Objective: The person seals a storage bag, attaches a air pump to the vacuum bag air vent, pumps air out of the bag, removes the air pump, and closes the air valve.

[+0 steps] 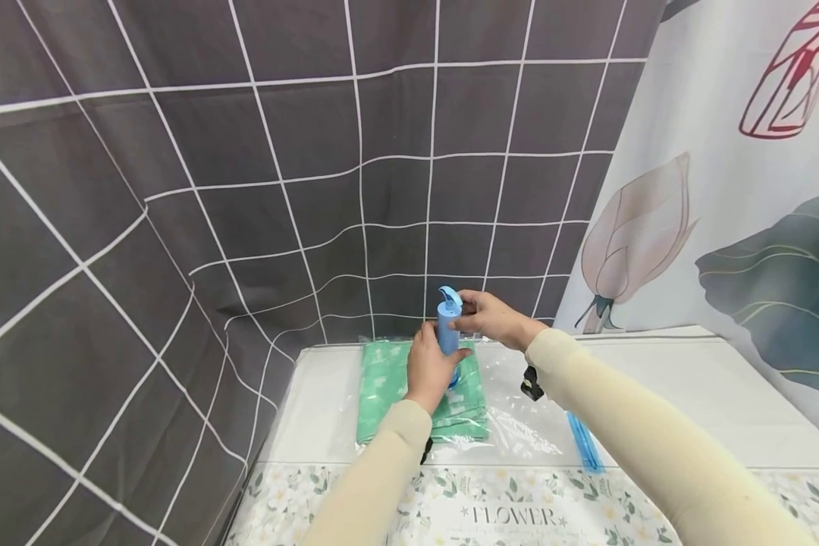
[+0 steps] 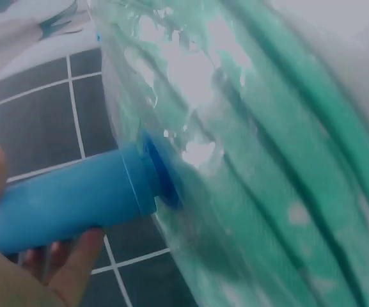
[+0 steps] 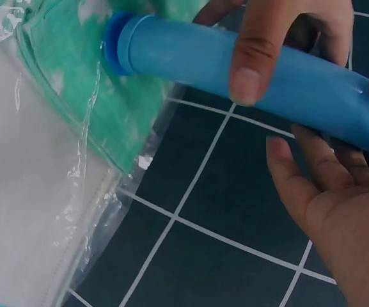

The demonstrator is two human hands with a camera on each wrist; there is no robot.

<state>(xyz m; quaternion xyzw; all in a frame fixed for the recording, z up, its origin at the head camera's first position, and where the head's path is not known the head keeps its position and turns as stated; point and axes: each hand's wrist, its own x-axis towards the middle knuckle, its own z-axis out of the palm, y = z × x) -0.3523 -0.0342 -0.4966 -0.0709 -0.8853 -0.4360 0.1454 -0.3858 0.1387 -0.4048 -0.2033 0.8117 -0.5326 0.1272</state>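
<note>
A blue hand pump (image 1: 448, 334) stands upright on a clear plastic bag (image 1: 519, 425) that holds a folded green cloth (image 1: 389, 387). My left hand (image 1: 428, 368) grips the pump's barrel, thumb on one side and fingers on the other. In the left wrist view the pump's flared base (image 2: 162, 169) meets the bag's surface. My right hand (image 1: 489, 317) holds the pump's top near the curved handle (image 1: 448, 294); in the right wrist view its fingers (image 3: 318, 157) lie beneath that end, with the thumb partly cut off at the edge.
A blue strip (image 1: 585, 443) lies on the white table (image 1: 655, 371), right of the green cloth. Across the table's front runs a floral mat (image 1: 512, 517) with lettering. Dark grid-patterned curtain (image 1: 327, 136) hangs behind and left; a flower-print curtain (image 1: 737, 189) hangs right.
</note>
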